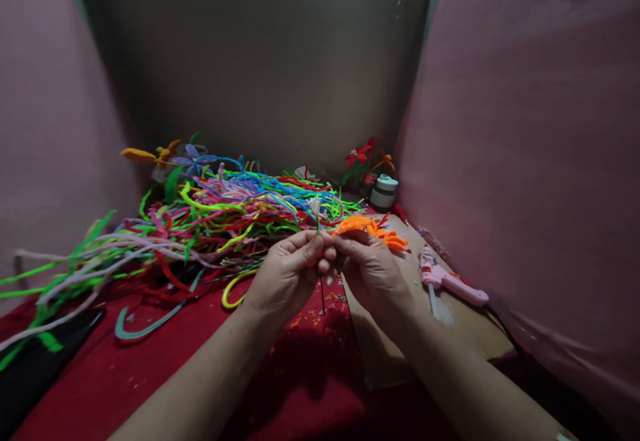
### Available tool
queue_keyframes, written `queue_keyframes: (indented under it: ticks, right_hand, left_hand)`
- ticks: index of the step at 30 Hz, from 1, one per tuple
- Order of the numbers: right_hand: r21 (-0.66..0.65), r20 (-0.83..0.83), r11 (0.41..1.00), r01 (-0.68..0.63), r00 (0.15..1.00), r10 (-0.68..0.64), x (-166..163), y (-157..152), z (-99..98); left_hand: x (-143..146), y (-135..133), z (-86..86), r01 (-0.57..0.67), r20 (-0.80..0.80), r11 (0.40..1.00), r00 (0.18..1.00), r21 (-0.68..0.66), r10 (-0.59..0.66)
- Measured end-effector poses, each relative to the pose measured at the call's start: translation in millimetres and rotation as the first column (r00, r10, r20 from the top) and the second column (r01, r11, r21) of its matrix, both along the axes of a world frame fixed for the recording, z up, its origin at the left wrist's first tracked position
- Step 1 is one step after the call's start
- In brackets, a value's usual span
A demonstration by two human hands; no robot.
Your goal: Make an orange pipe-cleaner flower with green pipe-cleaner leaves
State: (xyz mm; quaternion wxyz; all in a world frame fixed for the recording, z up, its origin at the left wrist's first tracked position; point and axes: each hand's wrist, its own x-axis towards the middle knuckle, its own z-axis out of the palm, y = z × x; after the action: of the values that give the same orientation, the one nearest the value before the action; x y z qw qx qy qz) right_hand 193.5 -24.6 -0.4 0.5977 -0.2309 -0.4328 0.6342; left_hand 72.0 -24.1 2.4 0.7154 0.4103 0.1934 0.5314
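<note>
My left hand (293, 264) pinches a thin dark flower stem (323, 297) that stands nearly upright, with a small white tuft (315, 206) at its top and green just below it. Right beside it, my right hand (373, 267) has its thumb and fingertips closed on the tip of an orange fuzzy pipe-cleaner petal (353, 225). The fingertips of both hands meet at the stem. Behind my right hand lie more orange fuzzy pieces (395, 241); where the held petal ends among them I cannot tell.
A large heap of coloured pipe cleaners (250, 207) covers the back left. On a cardboard sheet (405, 354) at right rests a pink glue gun (453, 284). A lidded jar (384, 192) and red fuzzy flowers (357, 155) stand behind. Pink walls (525, 161) rise at both sides.
</note>
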Motion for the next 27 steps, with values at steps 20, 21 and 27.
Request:
queue_keyframes:
  ticks: [20, 21, 27]
  right_hand:
    - [0.135, 0.186, 0.974, 0.184, 0.96, -0.208, 13.5, -5.2, 25.2]
    - [0.135, 0.189, 0.973, 0.187, 0.959, -0.21, 13.5, -4.9, 24.7]
    - [0.138, 0.213, 0.976, 0.167, 0.958, -0.194, 12.7, -3.5, 20.9]
  left_hand:
    - [-4.0, -0.5, -0.3, -0.25, -0.262, 0.956, 0.922, 0.152, 0.283]
    - [-4.5, 0.3, -1.5, -0.249, -0.264, 0.956, 0.922, 0.157, 0.284]
    - [-6.0, -0.2, -1.4, -0.224, -0.288, 0.954, 0.917, 0.198, 0.276]
